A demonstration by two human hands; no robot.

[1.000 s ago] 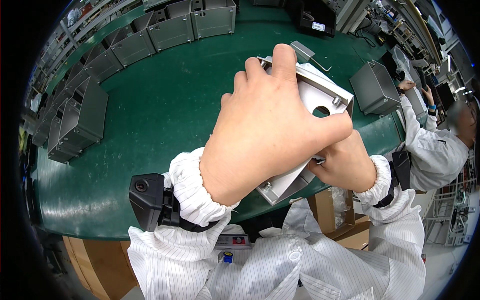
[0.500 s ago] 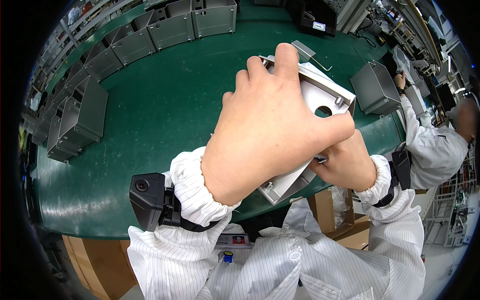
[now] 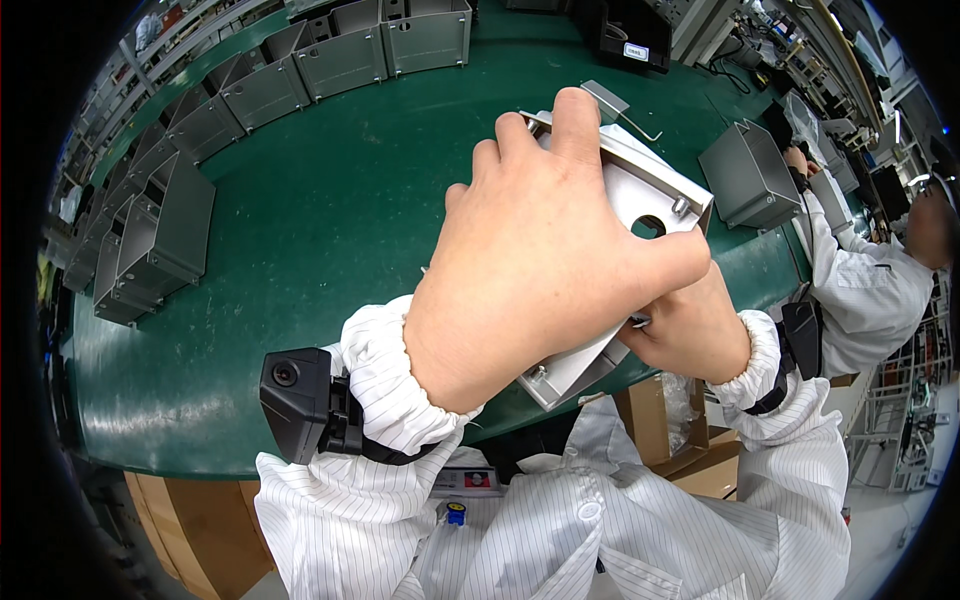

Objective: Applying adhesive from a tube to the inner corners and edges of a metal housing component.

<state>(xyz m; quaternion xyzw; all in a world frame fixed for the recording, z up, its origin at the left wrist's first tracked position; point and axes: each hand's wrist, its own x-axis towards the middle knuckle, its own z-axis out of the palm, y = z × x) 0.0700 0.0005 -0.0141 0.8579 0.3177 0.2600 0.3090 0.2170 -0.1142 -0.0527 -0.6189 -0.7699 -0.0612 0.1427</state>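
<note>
Green, glossy tabletop (image 3: 330,200), its near edge curving across my head view, with a row of open grey sheet-metal boxes (image 3: 430,42) following the far edge and bending down the left side. Held at right of centre, close to the near edge as I see it, is a light-grey metal housing with a round hole (image 3: 630,190), turned askew; I cannot tell whether it touches the tabletop. The left hand (image 3: 545,235) spans it from above, fingers spread and hooked at its far rim, thumb out at its right side, gripping it. The right hand (image 3: 695,325) lies beneath that thumb at the housing's right side, fingers bent; their tips are largely hidden, so I cannot tell what they have hold of. Between the left hand and the row, a broad stretch of green gives room for moving leftward. Room is tighter to the right: a single upright grey metal box (image 3: 745,180) stands near the right edge, and a thin bent metal rod (image 3: 642,131) lies just beyond the housing, beside a small flat grey metal piece (image 3: 606,97).
</note>
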